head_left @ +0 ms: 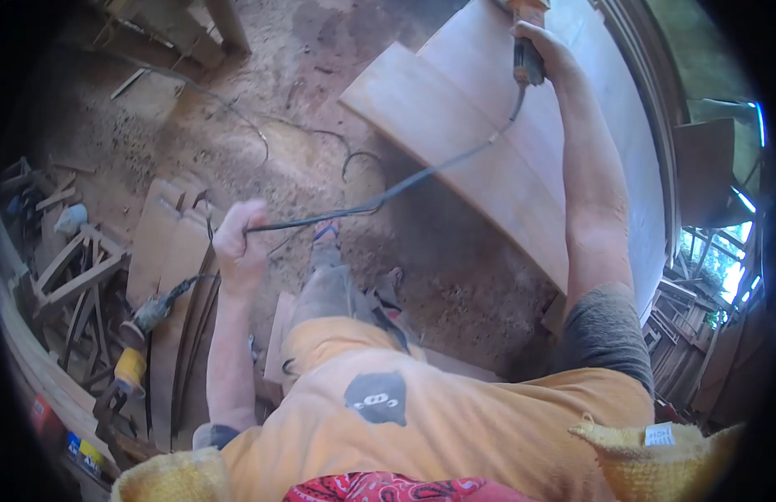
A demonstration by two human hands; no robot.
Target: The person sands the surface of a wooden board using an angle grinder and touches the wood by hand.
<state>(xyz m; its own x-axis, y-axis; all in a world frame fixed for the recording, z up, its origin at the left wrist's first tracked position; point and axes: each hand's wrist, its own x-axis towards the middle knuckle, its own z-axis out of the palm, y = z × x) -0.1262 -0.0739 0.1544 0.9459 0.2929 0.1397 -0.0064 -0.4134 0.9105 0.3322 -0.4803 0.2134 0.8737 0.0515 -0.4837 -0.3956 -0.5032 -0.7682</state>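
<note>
My right hand is wrapped round an orange and black corded power tool over a large pale wooden panel. The tool's front end is cut off by the top edge, so its exact kind is hidden. From its rear a dark power cord runs down and left across the panel's edge. My left hand is closed on that cord, holding it raised above the floor, well apart from the panel.
Wooden boards lie at left, with another corded power tool and a yellow container on or beside them. Wooden frames are piled farther left. A loose cable crosses the dusty floor. Stacked timber stands at right.
</note>
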